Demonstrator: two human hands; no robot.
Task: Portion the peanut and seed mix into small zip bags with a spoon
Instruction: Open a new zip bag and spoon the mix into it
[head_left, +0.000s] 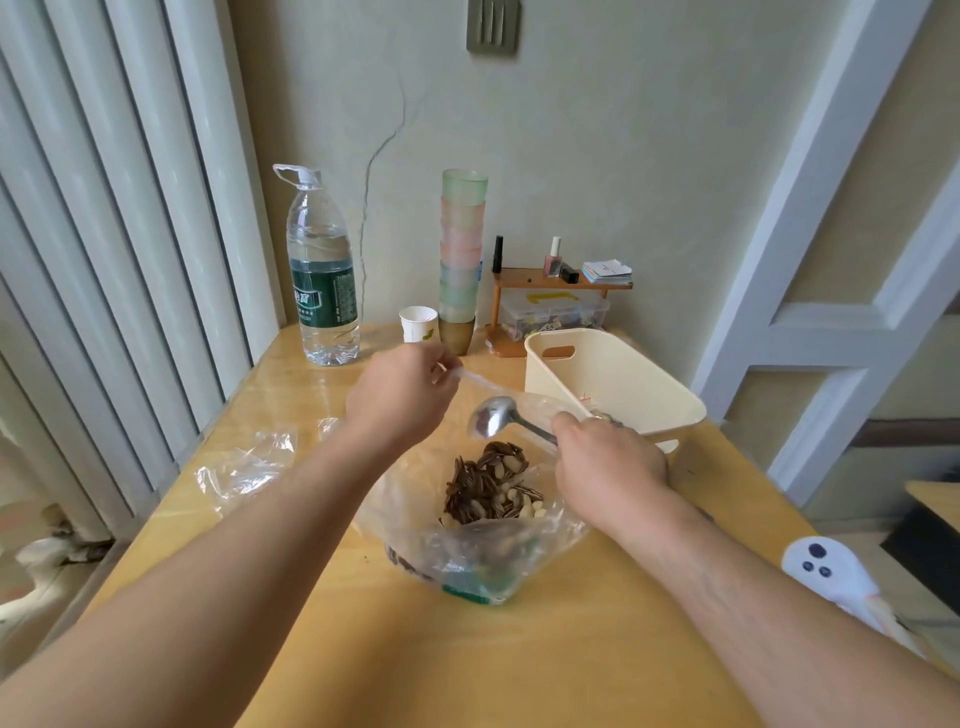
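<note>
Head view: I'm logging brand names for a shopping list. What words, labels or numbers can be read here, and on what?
Water bottle: green label carries white print, too blurred to read.
Paper cup: a small green mark, no legible text.
Stack of cards on the small wooden shelf: print too small to read.
Nothing else shows text.

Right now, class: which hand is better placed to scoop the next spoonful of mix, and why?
The right hand. It already grips the spoon, whose empty bowl sits just above the mix in the open bag. The left hand pinches clear plastic.
</note>
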